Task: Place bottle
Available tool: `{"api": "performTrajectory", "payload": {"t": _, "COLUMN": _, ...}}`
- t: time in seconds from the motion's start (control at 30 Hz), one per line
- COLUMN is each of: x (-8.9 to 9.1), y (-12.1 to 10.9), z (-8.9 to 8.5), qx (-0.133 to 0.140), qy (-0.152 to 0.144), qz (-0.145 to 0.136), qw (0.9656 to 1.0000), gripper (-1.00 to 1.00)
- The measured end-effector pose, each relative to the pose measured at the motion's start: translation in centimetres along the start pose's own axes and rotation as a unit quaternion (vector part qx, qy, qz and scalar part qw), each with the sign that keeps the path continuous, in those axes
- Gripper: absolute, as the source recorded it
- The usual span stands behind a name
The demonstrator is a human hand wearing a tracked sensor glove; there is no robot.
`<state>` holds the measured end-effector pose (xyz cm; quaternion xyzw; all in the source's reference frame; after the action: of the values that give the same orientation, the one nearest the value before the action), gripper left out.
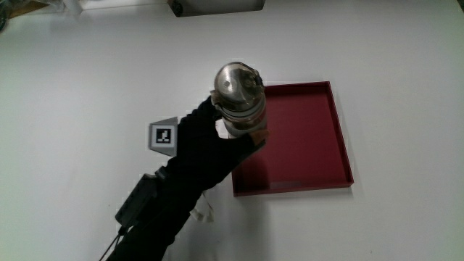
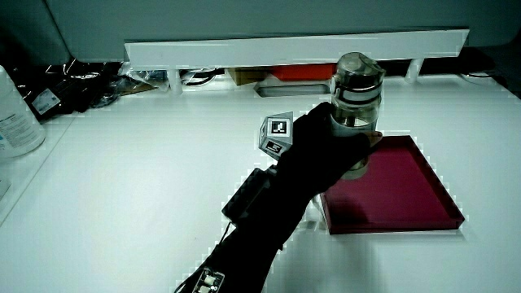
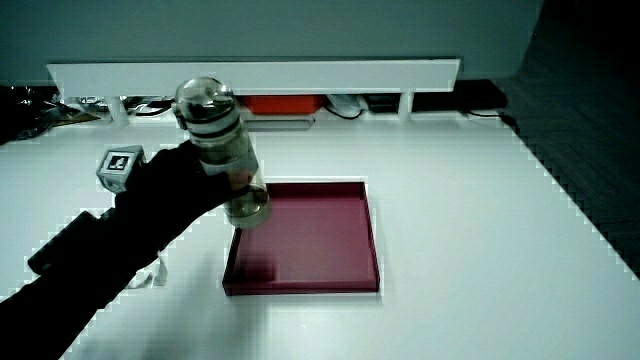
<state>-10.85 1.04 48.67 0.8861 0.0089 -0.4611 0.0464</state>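
Note:
A clear bottle point(image 1: 241, 98) with a round metal cap is held upright in the gloved hand point(image 1: 206, 141), whose fingers wrap its lower body. The bottle hangs over the edge of a dark red square tray point(image 1: 319, 138), above the tray's side nearest the hand. In both side views the bottle point(image 2: 356, 110) point(image 3: 222, 150) stands above the tray point(image 2: 407, 183) point(image 3: 320, 235), its base lifted slightly off the tray floor. The patterned cube point(image 1: 164, 136) sits on the back of the hand. The bottle's lower part is partly hidden by the fingers.
A low white partition point(image 2: 293, 50) runs along the table, with cables and small items under it. A white container point(image 2: 16, 114) stands at the table's edge. A grey box point(image 1: 217, 6) lies farther from the person than the tray.

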Motion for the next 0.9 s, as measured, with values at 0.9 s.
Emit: {"api": "performTrajectory", "payload": {"t": 0.9, "x": -1.9, "y": -1.1, "z": -4.8, "qx": -0.09, "qy": -0.124, "qz": 0.079, "qw": 0.9851, "gripper": 0.0}}
